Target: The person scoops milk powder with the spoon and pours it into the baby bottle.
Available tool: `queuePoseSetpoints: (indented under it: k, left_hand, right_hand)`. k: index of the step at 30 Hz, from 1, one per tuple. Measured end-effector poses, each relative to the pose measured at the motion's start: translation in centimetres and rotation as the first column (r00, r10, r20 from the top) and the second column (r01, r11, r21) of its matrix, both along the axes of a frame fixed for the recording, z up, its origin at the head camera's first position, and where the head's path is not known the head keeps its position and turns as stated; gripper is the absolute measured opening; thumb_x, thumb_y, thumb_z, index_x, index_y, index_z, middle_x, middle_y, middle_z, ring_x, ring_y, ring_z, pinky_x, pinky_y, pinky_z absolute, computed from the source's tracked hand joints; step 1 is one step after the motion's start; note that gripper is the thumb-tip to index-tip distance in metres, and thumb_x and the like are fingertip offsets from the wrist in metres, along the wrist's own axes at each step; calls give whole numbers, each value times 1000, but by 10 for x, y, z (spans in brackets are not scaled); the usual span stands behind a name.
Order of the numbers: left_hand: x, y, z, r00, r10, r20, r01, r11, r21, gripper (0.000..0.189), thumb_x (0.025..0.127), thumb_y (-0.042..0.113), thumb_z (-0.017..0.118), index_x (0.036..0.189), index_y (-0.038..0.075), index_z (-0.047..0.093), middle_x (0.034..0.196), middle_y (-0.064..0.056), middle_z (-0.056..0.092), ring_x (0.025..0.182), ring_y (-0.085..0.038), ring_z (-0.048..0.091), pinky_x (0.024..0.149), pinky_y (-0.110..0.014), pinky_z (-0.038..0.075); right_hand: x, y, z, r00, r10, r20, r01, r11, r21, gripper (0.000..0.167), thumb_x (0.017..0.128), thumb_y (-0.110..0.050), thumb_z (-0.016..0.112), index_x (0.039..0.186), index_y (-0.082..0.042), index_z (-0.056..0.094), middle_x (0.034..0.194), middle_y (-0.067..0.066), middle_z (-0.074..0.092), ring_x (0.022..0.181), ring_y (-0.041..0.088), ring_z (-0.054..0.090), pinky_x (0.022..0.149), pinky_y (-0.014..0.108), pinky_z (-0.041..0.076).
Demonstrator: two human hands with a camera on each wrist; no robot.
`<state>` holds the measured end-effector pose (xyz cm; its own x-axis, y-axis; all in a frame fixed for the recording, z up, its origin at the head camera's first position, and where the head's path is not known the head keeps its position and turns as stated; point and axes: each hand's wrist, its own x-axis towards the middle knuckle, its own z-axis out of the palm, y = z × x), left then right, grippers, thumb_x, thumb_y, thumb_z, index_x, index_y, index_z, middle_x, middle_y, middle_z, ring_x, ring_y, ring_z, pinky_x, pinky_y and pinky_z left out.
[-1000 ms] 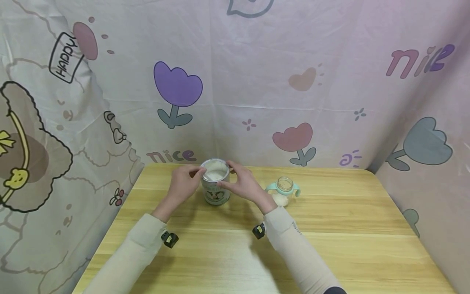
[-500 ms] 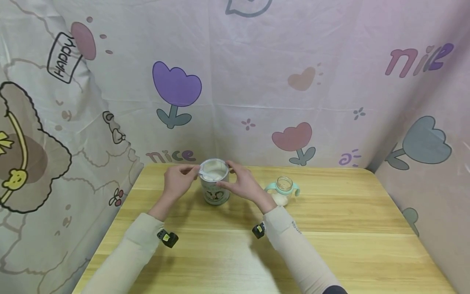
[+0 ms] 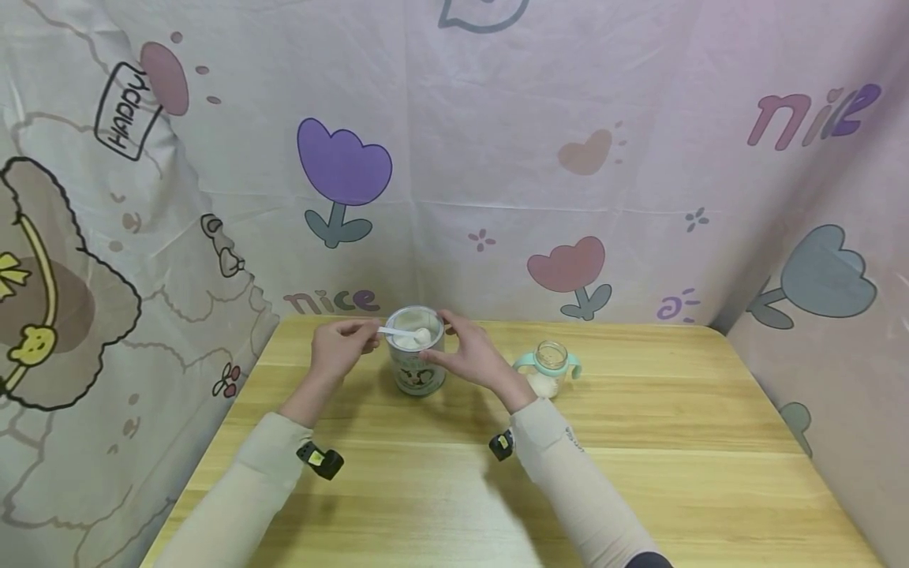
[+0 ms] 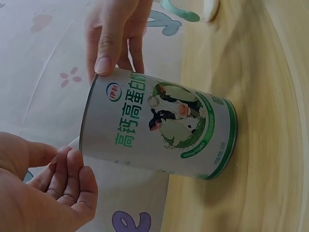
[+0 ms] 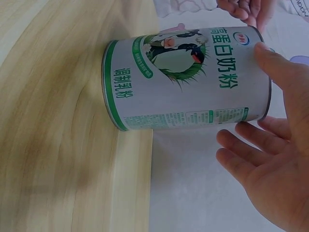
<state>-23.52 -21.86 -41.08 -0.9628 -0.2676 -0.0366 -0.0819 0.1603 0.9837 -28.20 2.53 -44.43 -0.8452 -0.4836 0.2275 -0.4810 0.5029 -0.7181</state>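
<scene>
A white and green can of milk powder (image 3: 415, 377), with a cow printed on its side, stands upright and uncovered on the table. White powder shows inside it. My left hand (image 3: 339, 347) pinches the handle end of a white scoop (image 3: 398, 332) at the can's left rim. The scoop's bowl, heaped with powder, lies over the can's mouth. With thumb and fingers spread around the upper right side, my right hand (image 3: 470, 351) holds the can by its rim. In the left wrist view the left fingertips (image 4: 72, 166) hide most of the scoop.
Right of the can, behind my right wrist, stands a clear baby bottle (image 3: 551, 359) with mint-green handles, no lid and some white powder inside. The wooden table (image 3: 667, 394) meets a printed cloth backdrop (image 3: 454, 158) at its far edge.
My left hand has drawn back to the left, and the scoop has come up from the powder with its filled bowl now showing. The right hand has stayed on the can.
</scene>
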Motion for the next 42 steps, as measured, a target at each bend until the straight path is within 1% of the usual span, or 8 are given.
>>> queuePoseSetpoints:
  k: [4, 8, 15, 18, 23, 29, 36, 42]
  left_hand:
    - [1, 1, 1, 1000, -3, -3, 3, 997, 74, 39, 102, 17, 71, 128, -12, 67, 79, 10, 75, 71, 0, 72, 77, -18, 62]
    - [2, 0, 3, 1000, -5, 5, 4, 995, 104, 41, 103, 18, 70, 131, -13, 64, 77, 13, 73, 73, -1, 73, 79, -18, 63]
    - [2, -1, 9, 1000, -5, 17, 3, 990, 143, 44, 102, 21, 71, 133, -10, 64, 78, 13, 74, 77, -3, 74, 81, -19, 63]
    - [1, 0, 11, 1000, -2, 19, -1, 988, 155, 46, 102, 23, 72, 133, -10, 64, 78, 13, 75, 76, -3, 73, 80, -19, 62]
    - [-1, 3, 13, 1000, -5, 5, 4, 987, 158, 46, 102, 23, 71, 133, -10, 63, 77, 13, 74, 75, -1, 73, 80, -17, 62]
    - [-3, 9, 16, 998, -43, -35, 49, 985, 166, 44, 104, 19, 68, 134, -12, 63, 79, 12, 75, 75, -1, 73, 82, -19, 62]
    - [-8, 21, 18, 996, -76, -39, 81, 983, 165, 44, 103, 20, 70, 132, -12, 65, 78, 12, 75, 75, -1, 73, 80, -18, 62]
    - [-11, 30, 18, 993, -107, -46, 112, 985, 132, 44, 103, 24, 71, 130, -11, 67, 79, 12, 76, 76, -1, 73, 80, -17, 61]
  right_hand:
    - [0, 2, 1, 1000, -7, -7, 7, 1000, 8, 81, 91, -44, 83, 157, -14, 46, 149, 9, 61, 134, 35, 60, 109, 55, 52]
    - [0, 3, 1, 1000, -12, -16, 13, 1000, 15, 81, 91, -44, 83, 157, -14, 47, 149, 8, 61, 133, 32, 61, 108, 55, 53]
    - [0, 7, 0, 1000, -18, -10, 18, 1000, 10, 82, 90, -46, 83, 156, -14, 47, 152, 9, 59, 134, 37, 60, 109, 56, 52]
    - [1, 9, 1, 1000, -23, -5, 23, 1000, 1, 83, 90, -45, 83, 156, -12, 47, 153, 12, 58, 135, 41, 59, 110, 56, 52]
    - [2, 13, 5, 999, -36, -15, 36, 999, -2, 83, 92, -44, 81, 157, -6, 45, 153, 16, 58, 135, 40, 60, 110, 55, 52]
    - [2, 21, 9, 997, -73, -17, 73, 997, 24, 84, 93, -48, 80, 158, -10, 45, 154, 15, 57, 136, 34, 59, 111, 53, 52]
    - [3, 37, 10, 992, -125, 5, 125, 992, 24, 87, 93, -53, 77, 160, -9, 42, 154, 18, 56, 139, 37, 56, 114, 58, 48]
    - [6, 53, 13, 986, -167, 15, 167, 985, 33, 86, 93, -53, 78, 161, -14, 42, 154, 16, 56, 140, 38, 55, 116, 59, 45]
